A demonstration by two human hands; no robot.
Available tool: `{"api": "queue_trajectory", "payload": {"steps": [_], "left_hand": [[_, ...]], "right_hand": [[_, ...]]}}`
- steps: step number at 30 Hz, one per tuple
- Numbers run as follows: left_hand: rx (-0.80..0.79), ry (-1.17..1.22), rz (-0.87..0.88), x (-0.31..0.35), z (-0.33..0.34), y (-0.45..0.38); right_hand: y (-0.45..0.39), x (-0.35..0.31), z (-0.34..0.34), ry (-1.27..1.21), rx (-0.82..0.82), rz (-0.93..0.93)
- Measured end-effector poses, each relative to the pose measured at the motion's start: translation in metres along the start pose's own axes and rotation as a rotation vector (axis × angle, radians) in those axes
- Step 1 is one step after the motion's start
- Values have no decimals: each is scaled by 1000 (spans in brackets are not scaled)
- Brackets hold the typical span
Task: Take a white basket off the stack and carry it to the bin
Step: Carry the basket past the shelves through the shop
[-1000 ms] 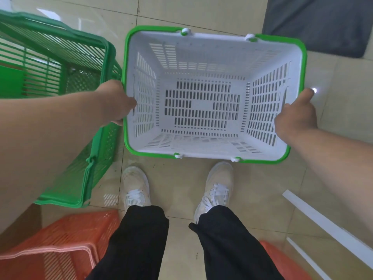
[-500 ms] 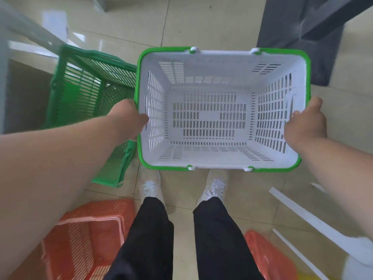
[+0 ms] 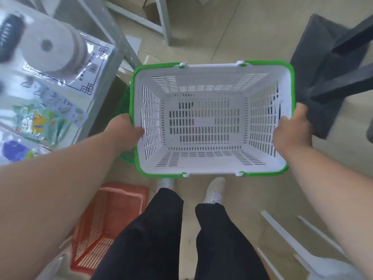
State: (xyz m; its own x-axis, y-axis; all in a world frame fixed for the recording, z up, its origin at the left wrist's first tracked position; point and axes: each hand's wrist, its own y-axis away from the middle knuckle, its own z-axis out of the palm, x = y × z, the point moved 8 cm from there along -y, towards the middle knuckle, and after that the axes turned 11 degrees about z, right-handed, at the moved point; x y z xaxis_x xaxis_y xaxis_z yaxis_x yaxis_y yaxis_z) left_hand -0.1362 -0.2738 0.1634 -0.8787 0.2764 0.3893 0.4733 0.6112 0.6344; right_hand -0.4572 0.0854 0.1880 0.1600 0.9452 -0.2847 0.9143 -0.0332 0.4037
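A white slotted basket (image 3: pixel 203 158) with a green rim hangs level in front of me, above the floor and my feet, with nothing inside it. My left hand (image 3: pixel 125 131) grips its left short side, thumb hooked over the rim. On the right short side, my right hand (image 3: pixel 292 130) holds the rim the same way. No bin can be made out in this view.
A grey metal shelf (image 3: pixel 60 83) with packaged goods stands close on my left. A green basket (image 3: pixel 125 102) peeks out behind the white one. An orange basket (image 3: pixel 109 225) lies on the floor at lower left. A dark mat and frame (image 3: pixel 331 77) sit at right; white strips (image 3: pixel 292 239) lie at lower right.
The basket has risen with both hands still on it, and my view has swung up and left. The shelf has come into sight and the green basket is now mostly hidden.
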Motion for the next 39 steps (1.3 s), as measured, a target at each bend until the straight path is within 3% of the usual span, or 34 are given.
{"api": "queue_trajectory", "payload": {"steps": [8,20,28,30,34,39], "left_hand": [[173,21,-116,-92,-32,28],[228,272,-283,-186,20,66],[354,406,-529,-227,48,71],[395,496,-593,-231,56,71],[576,938,-804,-240,83,77],[596,1033,-805,-254,106,51]], "right_hand": [[19,-113,48,162,-114,-225],[42,-234,120,334,-224,-505],[49,-287,195,379,-329,-563],[49,-307,206,397,-330,-612],[50,-341,232,451,-360,-727],[41,-361,274,524,-383,-808]]}}
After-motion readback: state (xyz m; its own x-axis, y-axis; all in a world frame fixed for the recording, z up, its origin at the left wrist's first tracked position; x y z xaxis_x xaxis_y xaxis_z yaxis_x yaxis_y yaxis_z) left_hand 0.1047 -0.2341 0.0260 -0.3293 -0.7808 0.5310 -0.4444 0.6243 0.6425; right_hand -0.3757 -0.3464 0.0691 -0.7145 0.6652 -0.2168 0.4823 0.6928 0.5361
